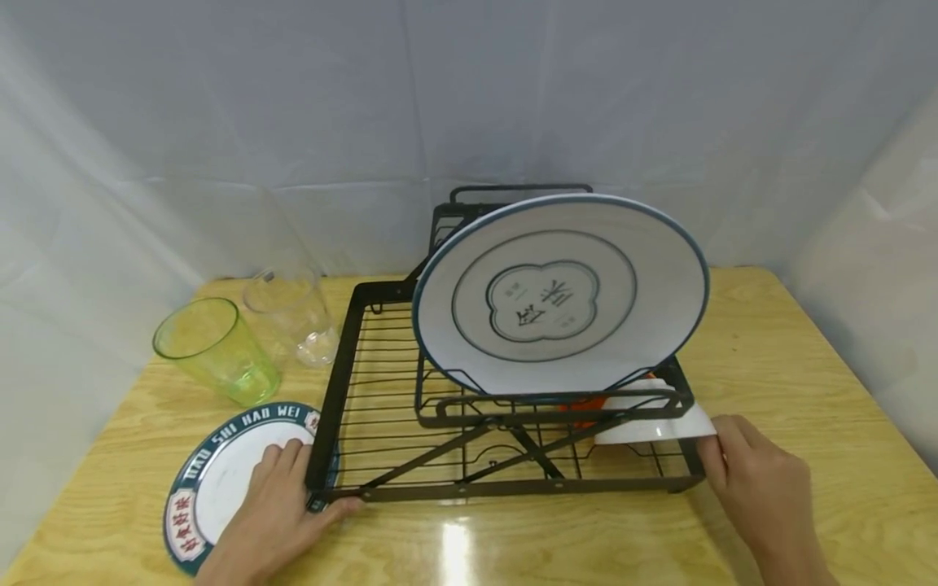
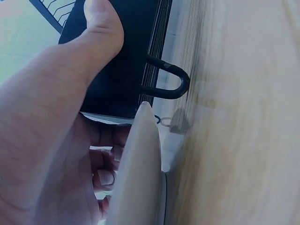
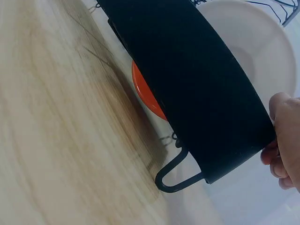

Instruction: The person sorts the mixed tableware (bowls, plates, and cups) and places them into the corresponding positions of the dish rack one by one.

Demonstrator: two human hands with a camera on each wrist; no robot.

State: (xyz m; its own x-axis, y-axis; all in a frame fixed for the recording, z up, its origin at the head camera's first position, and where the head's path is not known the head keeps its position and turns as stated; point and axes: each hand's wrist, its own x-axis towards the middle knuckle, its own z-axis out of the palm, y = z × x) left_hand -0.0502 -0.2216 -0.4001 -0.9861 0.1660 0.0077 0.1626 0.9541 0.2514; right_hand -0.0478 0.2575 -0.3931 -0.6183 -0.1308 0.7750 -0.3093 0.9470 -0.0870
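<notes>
A black wire dish rack (image 1: pixel 339 382) stands on the table. My left hand (image 1: pixel 274 505) grips its front left corner, thumb along the front bar; the left wrist view shows the thumb (image 2: pixel 105 33) on the black side. Beside and partly beneath those fingers lies a plate with a dark green patterned rim (image 1: pixel 227 480). My right hand (image 1: pixel 765 480) holds the rack's right front side, close to the rim of a tilted white bowl (image 1: pixel 659 427). Below that bowl, an orange dish (image 3: pixel 147 93) is mostly hidden. A large blue-rimmed plate (image 1: pixel 542 236) leans on the upper tier.
Left of the rack stand a green glass (image 1: pixel 220 350) and a clear glass (image 1: pixel 293 313). A white sheet (image 1: pixel 330 122) hangs behind the wooden table (image 1: pixel 762 350). The table's left and right edges slope toward the back.
</notes>
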